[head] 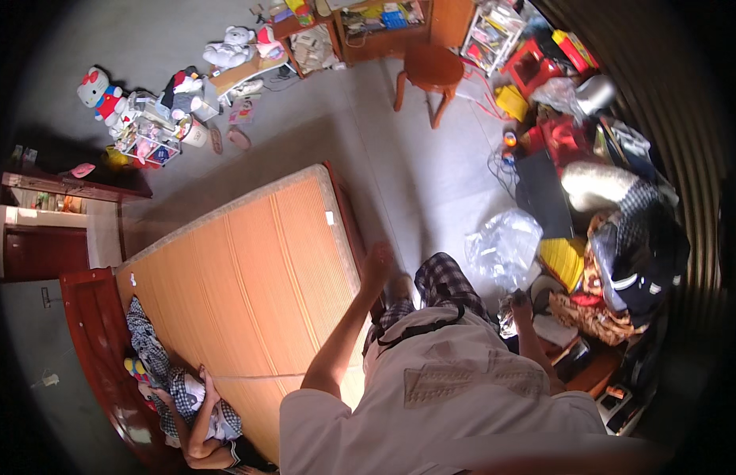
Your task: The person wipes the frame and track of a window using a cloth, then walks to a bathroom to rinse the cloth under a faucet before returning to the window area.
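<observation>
My left hand (378, 261) hangs blurred beside the foot edge of the bed, near the red-brown bed frame (346, 217). Its fingers are too smeared to make out. A woven sleeping mat (243, 261) covers the mattress. On my other side, my right hand (521, 307) is lowered next to a small shiny pile (507, 320), its fingers dark and unclear; whether it holds anything does not show. Just ahead of it lies a clear plastic bag (504, 243) on the floor. Plaid trousers (448, 279) cover my legs.
Another person (195, 427) rests at the bed's headboard (106, 368). A wooden stool (433, 68) stands ahead on the grey floor (368, 130). Clothes (635, 249), a yellow object (562, 260) and a black board (543, 193) crowd the right side. Plush toys (103, 98) line the far left wall.
</observation>
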The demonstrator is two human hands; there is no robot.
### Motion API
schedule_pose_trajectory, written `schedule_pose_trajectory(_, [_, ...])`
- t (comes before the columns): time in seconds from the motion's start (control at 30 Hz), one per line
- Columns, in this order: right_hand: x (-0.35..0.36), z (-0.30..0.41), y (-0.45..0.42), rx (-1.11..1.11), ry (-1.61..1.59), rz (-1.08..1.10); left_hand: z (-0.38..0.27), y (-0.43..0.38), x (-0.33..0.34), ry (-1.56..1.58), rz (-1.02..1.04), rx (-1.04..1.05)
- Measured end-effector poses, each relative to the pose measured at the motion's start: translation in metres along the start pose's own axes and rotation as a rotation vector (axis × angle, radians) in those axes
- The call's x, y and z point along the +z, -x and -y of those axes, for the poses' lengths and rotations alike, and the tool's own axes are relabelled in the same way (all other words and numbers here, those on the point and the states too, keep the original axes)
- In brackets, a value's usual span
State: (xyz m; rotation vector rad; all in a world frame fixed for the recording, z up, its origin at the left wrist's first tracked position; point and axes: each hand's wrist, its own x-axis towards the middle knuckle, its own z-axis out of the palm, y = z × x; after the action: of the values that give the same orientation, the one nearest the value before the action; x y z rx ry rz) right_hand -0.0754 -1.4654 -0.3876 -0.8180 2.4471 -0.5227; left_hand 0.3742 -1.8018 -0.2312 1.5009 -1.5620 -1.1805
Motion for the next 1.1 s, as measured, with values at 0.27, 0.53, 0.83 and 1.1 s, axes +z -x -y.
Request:
schedule_pose_trajectory(0.27, [0.043,0.182,-0.241,-0.164,0.291,0.08,-0.002,-0.179,-0.025,-0.161,-0.116,-0.098])
schedule_pose_trajectory(0.53, [0.087,0.514,-0.451,-0.447,0.216,0.408,0.043,-0.314,-0.076,-0.377,-0.331,-0.26])
schedule_pose_trajectory(0.83, [0.21,0.831,-0.559,-0.676,-0.128,0.819,0.141,-0.361,-0.151,-0.465,-0.232,-1.085])
schedule_pose_trajectory(1.1, [0.316,0.959,-0.617,-0.832,0.58,0.46,0.177,-0.554,-0.321,-0.332,-0.376,-0.774])
